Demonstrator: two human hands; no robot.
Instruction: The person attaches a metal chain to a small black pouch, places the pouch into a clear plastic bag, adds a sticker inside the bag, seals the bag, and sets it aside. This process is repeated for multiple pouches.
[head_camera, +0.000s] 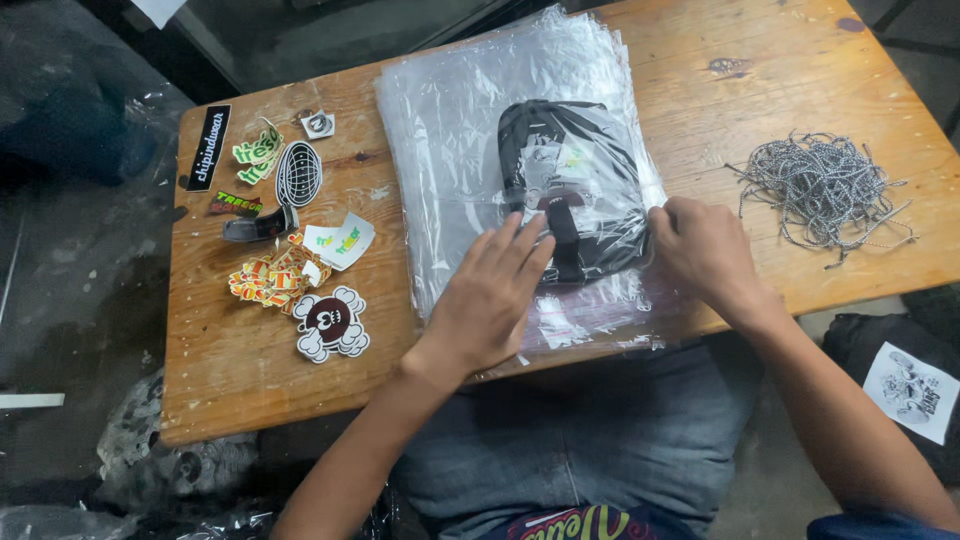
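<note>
A small black bag (575, 190) with a strap lies inside a clear plastic sleeve on top of a stack of clear plastic bags (460, 130) on a wooden table (250, 370). My left hand (490, 295) rests flat on the sleeve at the bag's near left side, fingers spread. My right hand (705, 250) is curled at the sleeve's right edge, fingers pinching the plastic beside the bag.
Several colourful stickers (290, 230) lie scattered on the table's left part, among them a skull-shaped one (330, 325). A tangle of grey speckled cords (825, 190) lies at the right. Dark bags and a printed sheet (912, 390) sit on the floor around.
</note>
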